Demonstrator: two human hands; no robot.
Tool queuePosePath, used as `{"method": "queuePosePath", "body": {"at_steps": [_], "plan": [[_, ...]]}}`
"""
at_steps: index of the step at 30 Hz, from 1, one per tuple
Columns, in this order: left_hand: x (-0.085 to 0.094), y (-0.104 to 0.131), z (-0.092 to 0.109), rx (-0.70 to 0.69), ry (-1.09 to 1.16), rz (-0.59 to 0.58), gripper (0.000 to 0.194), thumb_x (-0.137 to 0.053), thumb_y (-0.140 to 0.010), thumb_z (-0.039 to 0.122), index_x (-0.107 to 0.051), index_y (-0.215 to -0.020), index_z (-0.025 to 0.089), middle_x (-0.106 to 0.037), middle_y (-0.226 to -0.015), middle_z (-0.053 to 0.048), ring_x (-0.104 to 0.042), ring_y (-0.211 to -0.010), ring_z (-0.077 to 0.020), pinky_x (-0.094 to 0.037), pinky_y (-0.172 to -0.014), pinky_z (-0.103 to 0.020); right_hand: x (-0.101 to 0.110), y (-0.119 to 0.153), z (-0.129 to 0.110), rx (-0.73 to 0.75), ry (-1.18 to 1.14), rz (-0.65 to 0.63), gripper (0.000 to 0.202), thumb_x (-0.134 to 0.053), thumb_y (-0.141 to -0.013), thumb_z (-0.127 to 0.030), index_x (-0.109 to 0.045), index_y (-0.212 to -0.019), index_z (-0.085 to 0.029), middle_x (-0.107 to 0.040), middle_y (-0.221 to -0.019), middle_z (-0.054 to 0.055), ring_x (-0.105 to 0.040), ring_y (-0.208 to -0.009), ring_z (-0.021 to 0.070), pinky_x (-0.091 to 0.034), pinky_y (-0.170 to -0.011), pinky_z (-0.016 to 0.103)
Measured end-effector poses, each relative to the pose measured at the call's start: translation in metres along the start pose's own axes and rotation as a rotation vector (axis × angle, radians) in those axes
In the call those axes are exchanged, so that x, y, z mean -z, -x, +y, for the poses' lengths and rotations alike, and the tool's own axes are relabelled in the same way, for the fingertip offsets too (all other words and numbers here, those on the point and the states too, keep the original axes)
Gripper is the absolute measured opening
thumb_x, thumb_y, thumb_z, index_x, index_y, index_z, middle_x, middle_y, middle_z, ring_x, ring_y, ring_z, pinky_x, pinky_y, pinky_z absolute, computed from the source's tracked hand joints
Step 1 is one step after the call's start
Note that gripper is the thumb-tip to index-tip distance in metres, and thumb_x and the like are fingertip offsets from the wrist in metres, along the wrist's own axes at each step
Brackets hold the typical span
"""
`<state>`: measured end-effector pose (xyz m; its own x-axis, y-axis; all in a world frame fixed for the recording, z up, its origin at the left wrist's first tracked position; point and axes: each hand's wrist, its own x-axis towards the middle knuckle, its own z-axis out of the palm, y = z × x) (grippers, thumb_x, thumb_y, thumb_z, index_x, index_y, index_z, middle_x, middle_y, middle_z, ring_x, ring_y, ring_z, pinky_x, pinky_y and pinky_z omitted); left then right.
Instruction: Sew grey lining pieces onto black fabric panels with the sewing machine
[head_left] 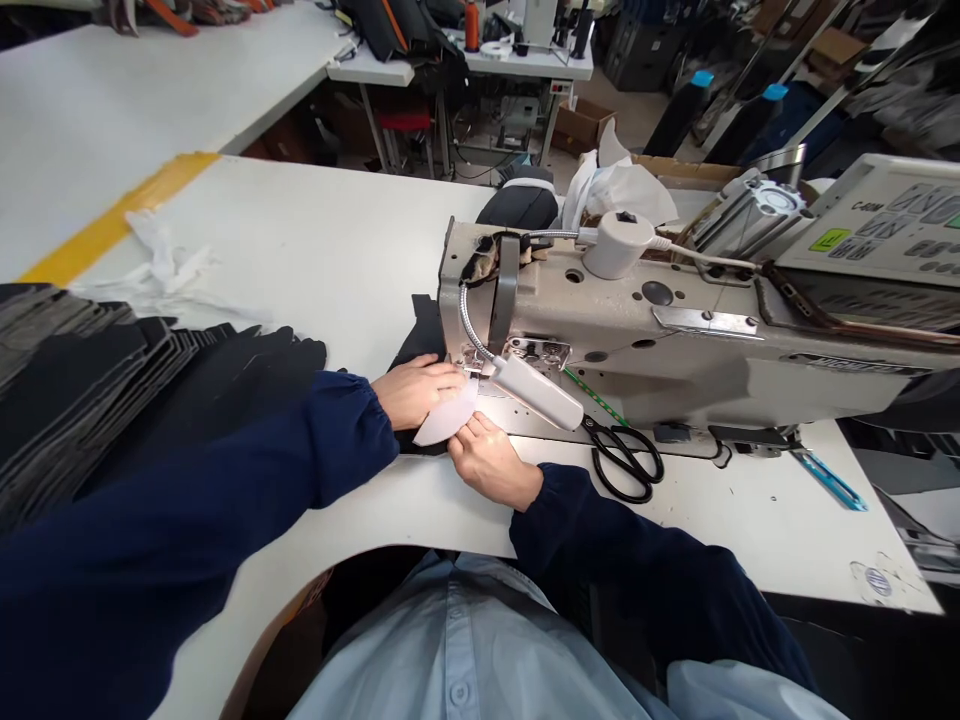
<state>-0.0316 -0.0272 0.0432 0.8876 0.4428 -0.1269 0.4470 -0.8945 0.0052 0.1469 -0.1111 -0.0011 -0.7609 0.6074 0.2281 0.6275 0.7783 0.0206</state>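
Note:
My left hand [420,390] lies flat, fingers stretched out, over a dark fabric piece [421,337] and the edge of a pale leaf-shaped piece [450,418]. Both pieces are at the needle end of a sewing machine [622,330]. With fingers bent, my right hand [491,462] grips the near edge of the pale piece, its fingertips pressed together there. A white lamp [536,390] on a bendy metal neck hangs just right of the needle area. The needle tip and the far end of the pale piece are hidden.
Black scissors [626,460] and a blue cutter [831,480] lie on the white table [315,240]. To the left are stacked dark fabric pieces [112,390] and white scraps [161,265]. A control panel [892,230] stands at the right.

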Motion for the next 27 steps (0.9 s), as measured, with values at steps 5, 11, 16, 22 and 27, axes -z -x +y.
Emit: {"method": "queuePosePath", "body": {"at_steps": [5,11,16,22,27], "plan": [[0.006,0.013,0.010,-0.047,0.065,-0.096,0.047,-0.049,-0.079,0.005,-0.060,-0.122,0.020,-0.061,-0.131,-0.005,-0.053,-0.122,-0.0172,-0.037,-0.102,-0.028,0.002,-0.002,-0.001,-0.027,-0.074,-0.027,0.024,-0.041,-0.090,-0.006,-0.064,-0.091,-0.010,-0.065,-0.082,0.011,-0.059,-0.079,0.0217,-0.047,-0.079,0.035],[-0.004,0.011,0.008,0.003,0.028,-0.036,0.048,-0.045,-0.082,0.003,-0.057,-0.125,0.019,-0.058,-0.133,-0.006,-0.047,-0.128,-0.0189,-0.037,-0.105,-0.030,-0.001,-0.005,0.000,-0.034,-0.024,-0.008,0.030,-0.037,-0.091,-0.005,-0.066,-0.097,-0.006,-0.067,-0.087,0.016,-0.060,-0.086,0.0241,-0.049,-0.083,0.038],[-0.006,0.001,0.013,0.067,-0.020,-0.026,0.042,-0.045,-0.081,0.001,-0.059,-0.119,0.015,-0.061,-0.121,-0.009,-0.050,-0.116,-0.0205,-0.044,-0.095,-0.028,-0.007,-0.005,-0.001,-0.036,0.006,0.060,0.033,-0.035,-0.091,-0.004,-0.064,-0.106,-0.001,-0.067,-0.095,0.020,-0.060,-0.096,0.0270,-0.048,-0.087,0.041],[-0.007,-0.011,0.021,0.139,-0.044,-0.014,0.022,-0.048,-0.085,0.007,-0.064,-0.099,0.013,-0.060,-0.103,-0.011,-0.050,-0.102,-0.0230,-0.048,-0.082,-0.031,-0.004,-0.006,-0.007,-0.017,-0.004,0.040,0.031,-0.036,-0.092,-0.004,-0.063,-0.105,0.001,-0.067,-0.099,0.024,-0.062,-0.093,0.0273,-0.049,-0.085,0.043],[-0.014,-0.011,0.025,0.101,-0.067,0.074,0.019,-0.044,-0.091,0.014,-0.063,-0.094,0.012,-0.058,-0.093,-0.011,-0.050,-0.097,-0.0218,-0.048,-0.070,-0.029,-0.003,-0.005,-0.013,-0.006,-0.019,0.012,0.032,-0.037,-0.092,-0.005,-0.061,-0.111,0.003,-0.067,-0.099,0.025,-0.064,-0.094,0.0271,-0.051,-0.083,0.042]]}}
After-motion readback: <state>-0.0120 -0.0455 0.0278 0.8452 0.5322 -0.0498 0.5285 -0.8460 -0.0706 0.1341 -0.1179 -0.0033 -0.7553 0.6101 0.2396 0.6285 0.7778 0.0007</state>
